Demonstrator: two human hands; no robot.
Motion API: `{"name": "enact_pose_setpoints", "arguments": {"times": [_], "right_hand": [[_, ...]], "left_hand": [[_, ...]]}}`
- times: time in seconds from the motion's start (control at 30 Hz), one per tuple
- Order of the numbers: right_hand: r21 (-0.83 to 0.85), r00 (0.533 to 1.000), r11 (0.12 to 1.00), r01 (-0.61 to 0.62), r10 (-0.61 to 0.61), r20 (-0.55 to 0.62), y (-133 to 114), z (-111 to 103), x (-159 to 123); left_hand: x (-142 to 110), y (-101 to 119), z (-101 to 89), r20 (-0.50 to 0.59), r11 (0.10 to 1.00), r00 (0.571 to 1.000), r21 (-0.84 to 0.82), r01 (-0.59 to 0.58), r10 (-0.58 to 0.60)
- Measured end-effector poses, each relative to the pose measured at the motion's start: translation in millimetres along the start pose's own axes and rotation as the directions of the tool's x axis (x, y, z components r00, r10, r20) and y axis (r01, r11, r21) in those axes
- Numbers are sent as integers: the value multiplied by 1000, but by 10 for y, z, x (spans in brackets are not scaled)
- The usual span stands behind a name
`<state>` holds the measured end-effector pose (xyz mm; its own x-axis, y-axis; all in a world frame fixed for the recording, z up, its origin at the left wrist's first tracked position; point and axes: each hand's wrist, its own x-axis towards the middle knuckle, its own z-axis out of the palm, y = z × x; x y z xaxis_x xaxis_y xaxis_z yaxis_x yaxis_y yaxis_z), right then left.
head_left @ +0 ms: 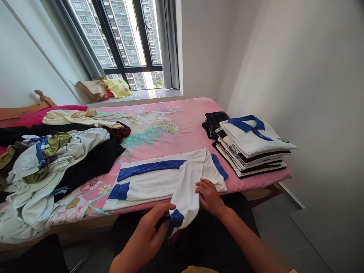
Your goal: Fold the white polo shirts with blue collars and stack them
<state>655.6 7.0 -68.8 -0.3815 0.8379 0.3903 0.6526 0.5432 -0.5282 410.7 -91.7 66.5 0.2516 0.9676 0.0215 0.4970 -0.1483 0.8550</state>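
Observation:
A white shirt (159,185) with blue panels and a blue collar lies folded lengthwise near the bed's front edge, collar to the right. One sleeve (187,189) is folded across it and hangs over the edge toward me. My left hand (150,229) is closed on the sleeve's blue cuff (176,218), thumb and fingers gripping the cloth. On the sleeve's right side, below the collar, rests my right hand (210,195). Its fingers are apart and slightly bent, the tips touching the shirt.
A stack of folded clothes (253,151) stands at the bed's right end, a white polo with a blue collar on top. Folded dark cloth (216,121) lies behind it. Loose clothes (62,163) are heaped at left on the pink sheet (187,125). Bags (118,88) sit on the windowsill.

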Motion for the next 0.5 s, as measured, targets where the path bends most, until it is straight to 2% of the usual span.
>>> {"name": "enact_pose_setpoints", "arguments": {"times": [0.13,0.23,0.33,0.4,0.5], "right_hand": [[43,999,999,20,-21,39,-139,-89,-65],[119,986,987,105,-119,119,-384,-183,-115],[236,979,964,124,-157,128,-624,-205,-77],[345,985,935,82,-129,114,-723,-180,-14],[537,988,838,-99,18,153,-781,-145,69]], "left_hand": [[113,-210,65,-64,996,994,10,92,-91],[170,-324,120,-98,986,984,-81,144,-151],[199,-332,136,-81,976,982,-149,157,-171],[204,-288,127,-59,972,981,-161,174,-185],[189,-216,114,10,960,974,-166,225,-227]]}}
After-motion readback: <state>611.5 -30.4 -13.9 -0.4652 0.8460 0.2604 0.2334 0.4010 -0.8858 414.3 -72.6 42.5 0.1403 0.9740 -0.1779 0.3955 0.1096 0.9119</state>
